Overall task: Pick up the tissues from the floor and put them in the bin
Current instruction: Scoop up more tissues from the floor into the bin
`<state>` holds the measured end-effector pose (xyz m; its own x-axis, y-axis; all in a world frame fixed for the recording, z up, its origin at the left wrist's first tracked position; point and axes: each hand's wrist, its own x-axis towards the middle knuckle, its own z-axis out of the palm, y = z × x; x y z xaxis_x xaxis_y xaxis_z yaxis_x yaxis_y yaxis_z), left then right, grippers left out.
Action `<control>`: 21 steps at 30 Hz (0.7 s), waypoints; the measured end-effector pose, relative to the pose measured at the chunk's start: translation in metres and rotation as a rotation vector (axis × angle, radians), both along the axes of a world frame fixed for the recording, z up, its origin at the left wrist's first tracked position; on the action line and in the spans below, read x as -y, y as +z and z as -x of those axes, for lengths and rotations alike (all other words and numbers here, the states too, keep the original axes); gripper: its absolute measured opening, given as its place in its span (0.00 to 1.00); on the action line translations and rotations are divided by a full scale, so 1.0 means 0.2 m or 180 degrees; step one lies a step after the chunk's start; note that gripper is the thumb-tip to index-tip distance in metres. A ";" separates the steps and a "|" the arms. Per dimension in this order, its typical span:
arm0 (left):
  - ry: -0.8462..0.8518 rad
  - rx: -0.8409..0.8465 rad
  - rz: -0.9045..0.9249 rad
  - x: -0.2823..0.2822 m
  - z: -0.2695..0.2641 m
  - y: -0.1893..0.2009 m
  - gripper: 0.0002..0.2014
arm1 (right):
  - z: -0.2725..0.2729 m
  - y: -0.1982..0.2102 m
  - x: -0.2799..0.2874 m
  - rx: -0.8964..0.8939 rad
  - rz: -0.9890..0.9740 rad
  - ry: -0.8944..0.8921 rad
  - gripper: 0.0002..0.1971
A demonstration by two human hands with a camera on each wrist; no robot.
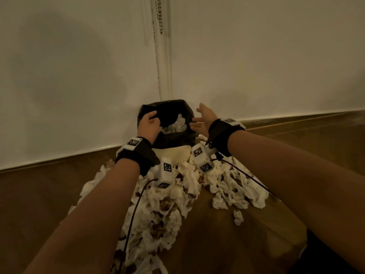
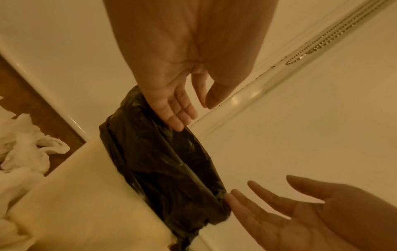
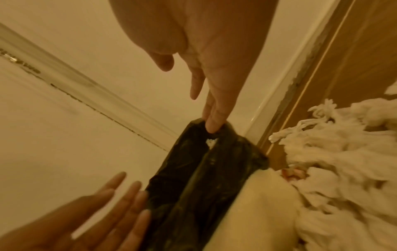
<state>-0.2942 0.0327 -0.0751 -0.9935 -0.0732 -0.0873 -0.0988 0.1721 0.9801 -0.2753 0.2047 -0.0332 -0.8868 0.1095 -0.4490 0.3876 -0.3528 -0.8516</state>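
Observation:
A cream bin (image 1: 173, 153) with a black liner (image 1: 183, 104) stands against the wall and holds crumpled white tissues (image 1: 176, 125). My left hand (image 1: 149, 123) is at the liner's left rim with relaxed fingers and holds nothing. My right hand (image 1: 201, 120) hovers open just right of the rim. The left wrist view shows my left hand (image 2: 182, 108) with its fingertips at the liner (image 2: 163, 166). In the right wrist view my right hand (image 3: 193, 95) touches the liner (image 3: 193, 186) with straight fingertips. A big heap of tissues (image 1: 167, 204) covers the floor in front of the bin.
A white wall with a skirting board (image 1: 59, 159) runs behind the bin, and a bead chain (image 1: 159, 14) hangs above it. More tissues (image 1: 233, 188) lie to the right on the wood floor (image 1: 227, 244). A lone tissue (image 1: 238, 217) lies nearer me.

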 end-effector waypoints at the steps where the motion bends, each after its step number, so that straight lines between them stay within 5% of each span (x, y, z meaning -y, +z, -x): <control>1: 0.0007 -0.0128 0.0044 -0.01 -0.02 0.00 0.19 | -0.02 -0.03 -0.03 -0.0038 -0.0071 -0.0090 0.26; 10: -0.1098 -0.0166 0.0322 -0.33 -0.34 -0.06 0.16 | -0.31 -0.39 -0.46 0.0342 -0.0772 -0.0920 0.18; 21: -0.2947 0.0078 0.2962 -0.74 -0.72 -0.63 0.16 | -0.80 -0.89 -0.68 0.1460 -0.2264 -0.0513 0.16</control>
<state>-0.1510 0.1801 -0.2004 -0.7068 0.5882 -0.3930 0.4039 0.7917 0.4583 -0.1163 0.3416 -0.2114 -0.5839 0.6097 -0.5360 0.7385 0.1248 -0.6626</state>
